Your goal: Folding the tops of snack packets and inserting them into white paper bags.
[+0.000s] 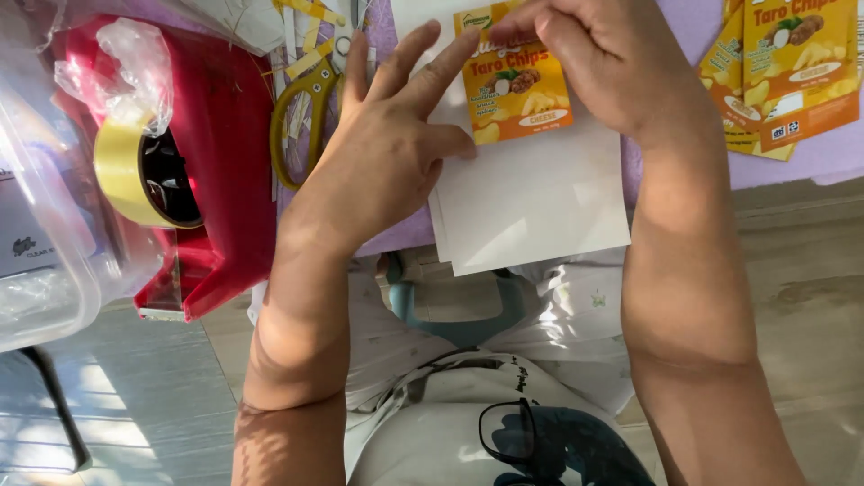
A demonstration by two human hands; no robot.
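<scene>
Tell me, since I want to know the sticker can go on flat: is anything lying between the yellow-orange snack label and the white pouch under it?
Nothing visible does. The yellow-orange snack label lies directly on the white pouch, the left hand bracing beside it and the right hand pressing its top edge.

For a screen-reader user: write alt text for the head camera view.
Two bare hands press an orange-and-yellow snack label onto a stack of white pouches: the left hand flat beside it, the right hand at its top edge. Yellow-handled scissors and a red tape dispenser lie left, more labels right.
</scene>
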